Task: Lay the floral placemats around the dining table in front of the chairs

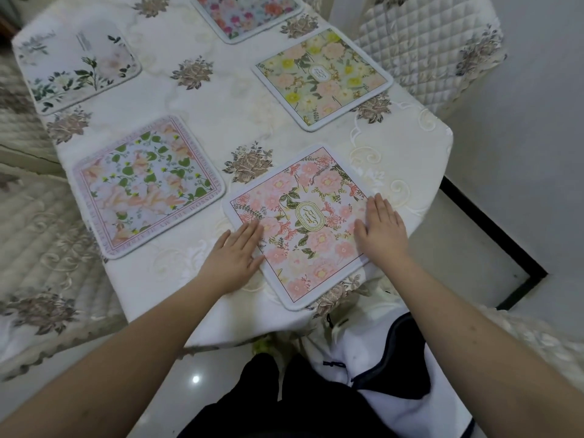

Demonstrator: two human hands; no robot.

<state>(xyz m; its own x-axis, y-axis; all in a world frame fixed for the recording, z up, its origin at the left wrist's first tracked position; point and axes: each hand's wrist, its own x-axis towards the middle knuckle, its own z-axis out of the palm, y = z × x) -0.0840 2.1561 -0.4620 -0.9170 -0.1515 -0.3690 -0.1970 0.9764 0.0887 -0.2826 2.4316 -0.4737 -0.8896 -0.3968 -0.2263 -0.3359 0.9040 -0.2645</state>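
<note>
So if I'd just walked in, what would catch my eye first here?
Probably the pink floral placemat at the near table edge, with the left hand and right hand pressed flat on its sides. Then the four other floral mats spread over the embroidered white tablecloth beyond.

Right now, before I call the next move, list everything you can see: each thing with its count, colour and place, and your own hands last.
Pink peony placemat: one, pink, near table end, under both hands.
Pink-bordered placemat: one, pale with green leaves, near left.
Yellow-flowered placemat: one, yellow and peach, right side.
White placemat: one, white with dark green sprigs, far left.
Multicolour placemat: one, pink and blue, far end, partly cut off.
Tablecloth: one, cream with brown embroidered roses, covering the table.
Chair covers: quilted cream, one at far right, more at left.
Floor: grey, right of the table.
Left hand: flat on the peony mat's left edge.
Right hand: flat on its right edge.
</note>
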